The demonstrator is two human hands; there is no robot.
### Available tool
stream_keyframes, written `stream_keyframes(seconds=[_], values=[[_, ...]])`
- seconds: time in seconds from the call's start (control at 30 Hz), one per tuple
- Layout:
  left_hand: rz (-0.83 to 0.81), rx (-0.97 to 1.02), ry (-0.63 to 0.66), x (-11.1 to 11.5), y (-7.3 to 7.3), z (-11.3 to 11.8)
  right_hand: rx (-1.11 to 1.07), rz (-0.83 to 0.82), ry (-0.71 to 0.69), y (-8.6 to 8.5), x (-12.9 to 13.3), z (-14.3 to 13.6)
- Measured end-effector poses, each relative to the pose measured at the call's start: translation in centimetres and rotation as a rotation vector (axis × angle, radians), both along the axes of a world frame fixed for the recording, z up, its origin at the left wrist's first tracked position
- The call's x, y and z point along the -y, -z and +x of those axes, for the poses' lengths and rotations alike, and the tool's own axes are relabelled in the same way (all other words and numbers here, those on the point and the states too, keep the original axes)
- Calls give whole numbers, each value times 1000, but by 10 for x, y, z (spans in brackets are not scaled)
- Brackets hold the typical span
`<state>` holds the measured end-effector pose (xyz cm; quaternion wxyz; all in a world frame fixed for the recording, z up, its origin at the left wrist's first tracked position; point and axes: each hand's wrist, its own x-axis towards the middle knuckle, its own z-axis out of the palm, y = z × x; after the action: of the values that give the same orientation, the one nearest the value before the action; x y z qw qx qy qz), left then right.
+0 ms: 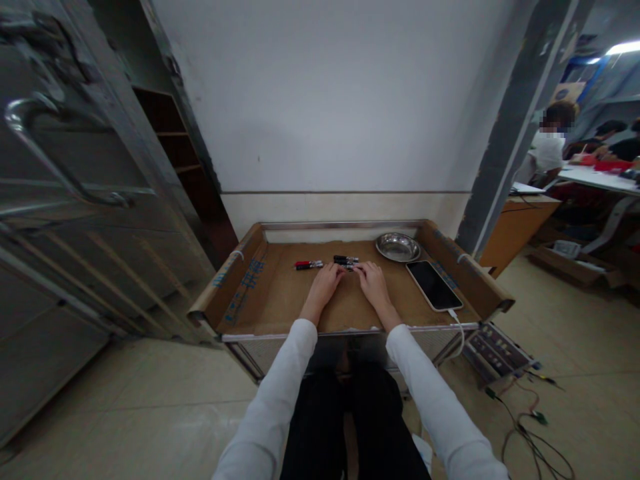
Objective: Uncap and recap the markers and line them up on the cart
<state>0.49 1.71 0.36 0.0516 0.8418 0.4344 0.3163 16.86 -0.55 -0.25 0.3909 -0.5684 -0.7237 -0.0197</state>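
My left hand (327, 281) and my right hand (371, 280) rest near each other at the middle of the cardboard-lined tray table (285, 300). The fingers of both are bent together at the near ends of some small dark and silvery pieces; what they hold is too small to make out. Just beyond them lie black pen-like pieces (345, 259) with silvery ends. To the left of my left hand are a red and a black piece (309, 265), side by side, also with silvery ends.
A round metal dish (398, 247) sits at the tray's back right. In front of it lies a phone (434, 285) with a white cable. Raised cardboard sides edge the tray. An electrical box (497, 353) and wires lie on the floor at right. People sit at a far table.
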Motion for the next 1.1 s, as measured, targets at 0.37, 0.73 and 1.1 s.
stream_keyframes(seconds=[0.37, 0.73, 1.1], values=[[0, 44, 29, 3, -6, 0, -88, -4, -221, -4, 4, -2], [-7, -173, -124, 8, -3, 1, 48, -47, 139, -4, 4, 2], [2, -151, -175, 11, -7, 3, 82, -117, 233, -3, 4, 2]])
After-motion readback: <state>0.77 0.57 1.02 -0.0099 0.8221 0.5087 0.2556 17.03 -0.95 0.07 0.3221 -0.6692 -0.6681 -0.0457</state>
